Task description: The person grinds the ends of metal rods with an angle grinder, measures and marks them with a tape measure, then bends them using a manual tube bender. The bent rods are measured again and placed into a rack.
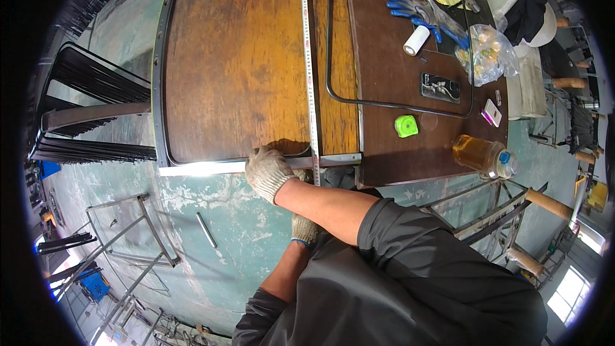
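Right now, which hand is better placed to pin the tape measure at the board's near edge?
Right. The right hand rests on the metal strip beside the tape measure; the left hand sits lower, off the wooden board, and is partly hidden.

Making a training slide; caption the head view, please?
Gloved right hand presses a tape measure on a wooden board; left hand below.

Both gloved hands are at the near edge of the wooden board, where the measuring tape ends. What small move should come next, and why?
Probably press the tape's end flat against the metal strip at the board's near edge. The measuring tape already runs straight up the board, the right hand rests on that edge just left of the tape, and the left hand sits lower, below the edge. A firmly seated end would give a true reading.
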Demonstrator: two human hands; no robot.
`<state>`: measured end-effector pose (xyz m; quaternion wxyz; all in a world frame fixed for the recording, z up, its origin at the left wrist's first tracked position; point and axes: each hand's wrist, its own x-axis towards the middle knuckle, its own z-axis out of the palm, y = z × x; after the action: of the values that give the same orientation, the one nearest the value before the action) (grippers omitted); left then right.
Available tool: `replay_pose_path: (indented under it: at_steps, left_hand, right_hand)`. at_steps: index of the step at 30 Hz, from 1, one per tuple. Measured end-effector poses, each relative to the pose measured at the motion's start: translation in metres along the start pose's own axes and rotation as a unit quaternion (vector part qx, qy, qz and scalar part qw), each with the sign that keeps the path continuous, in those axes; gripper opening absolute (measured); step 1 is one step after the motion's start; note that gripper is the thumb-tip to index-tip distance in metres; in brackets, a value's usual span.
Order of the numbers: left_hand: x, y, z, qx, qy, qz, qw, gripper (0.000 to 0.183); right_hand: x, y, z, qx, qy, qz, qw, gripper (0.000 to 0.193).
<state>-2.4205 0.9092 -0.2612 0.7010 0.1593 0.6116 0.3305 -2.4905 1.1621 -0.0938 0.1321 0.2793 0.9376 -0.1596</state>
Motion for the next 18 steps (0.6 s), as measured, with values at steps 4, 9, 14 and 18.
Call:
replay_pose_path:
  at_steps: [4, 9, 14, 18]
  left_hand:
    - [-0.002, 0.003, 0.001, 0.030, 0.011, -0.005, 0.999, 0.060]
    - [-0.004, 0.008, 0.012, 0.093, 0.038, 0.026, 0.995, 0.064]
    - [-0.010, 0.022, 0.010, 0.179, 0.042, 0.019, 0.983, 0.063]
    - [-0.016, 0.040, 0.007, 0.284, 0.017, 0.022, 0.959, 0.062]
  right_hand:
    - [-0.001, 0.001, -0.004, -0.008, -0.005, -0.013, 1.000, 0.040]
    - [-0.003, 0.000, -0.007, -0.008, 0.004, -0.002, 1.000, 0.035]
    - [-0.003, 0.000, -0.011, 0.009, -0.012, 0.008, 1.000, 0.033]
    - [-0.005, 0.002, -0.011, -0.012, 0.005, -0.005, 1.000, 0.032]
